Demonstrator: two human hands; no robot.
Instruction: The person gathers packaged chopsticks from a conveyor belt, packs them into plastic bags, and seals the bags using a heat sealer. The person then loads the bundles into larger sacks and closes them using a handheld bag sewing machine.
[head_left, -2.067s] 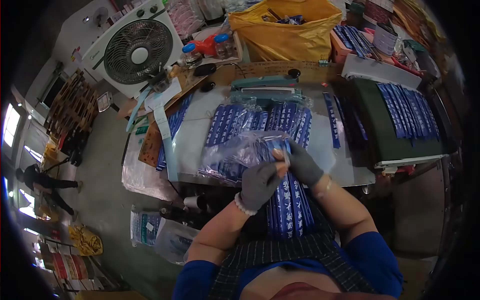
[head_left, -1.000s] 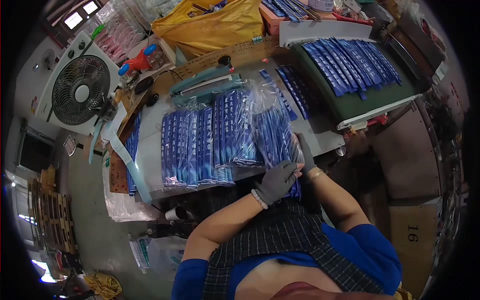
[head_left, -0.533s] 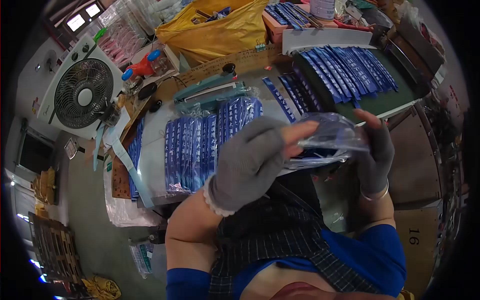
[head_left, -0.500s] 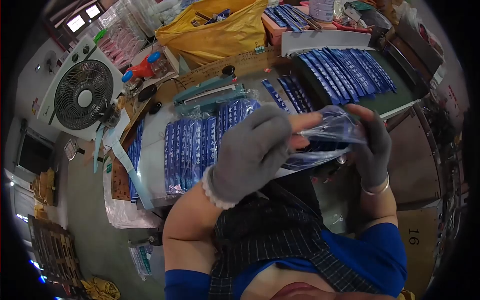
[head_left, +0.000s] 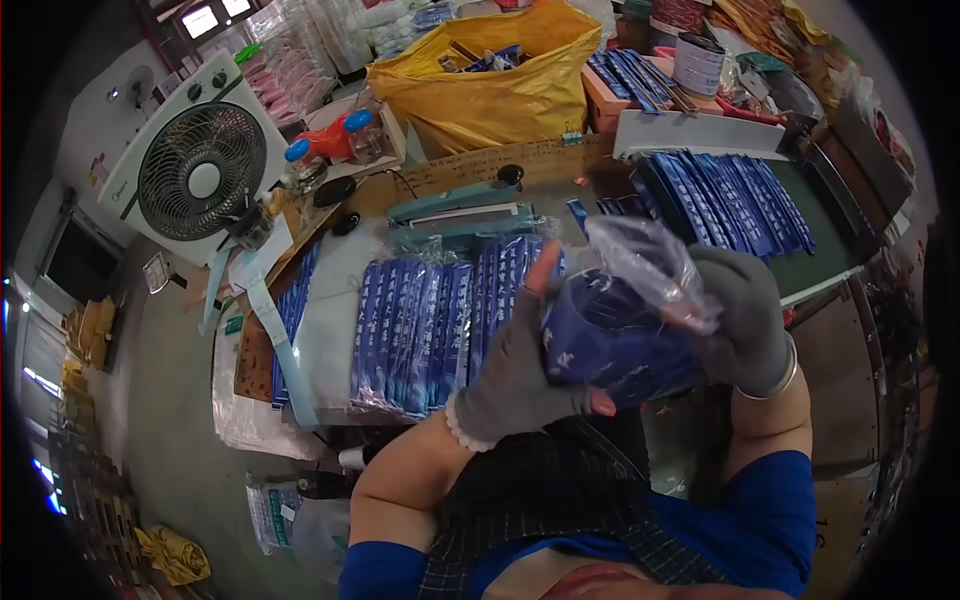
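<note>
A clear plastic bag (head_left: 640,250) with a bundle of blue printed packets (head_left: 615,340) inside is held up in front of my body. My left hand (head_left: 525,365), in a grey fingerless glove, cups the bundle's left side, its thumb below and a finger raised along the upper edge. On the other side my right hand (head_left: 745,320), gloved alike, grips the bag near its loose, crumpled mouth. Most of the right fingers are hidden by the plastic. Left of the hands, a row of bagged blue packets (head_left: 415,330) lies on the table.
Behind the row stands a teal bag sealer (head_left: 465,225). Blue packets (head_left: 735,200) fan out on a green surface at the right. A yellow sack (head_left: 480,90), a white box fan (head_left: 200,175) and a tin can (head_left: 698,68) stand farther back.
My left hand has moved from pinching at the bag's upper side to cupping the bundle's left side. The bag's mouth now flops upward. The view has shifted, so the table appears lower.
</note>
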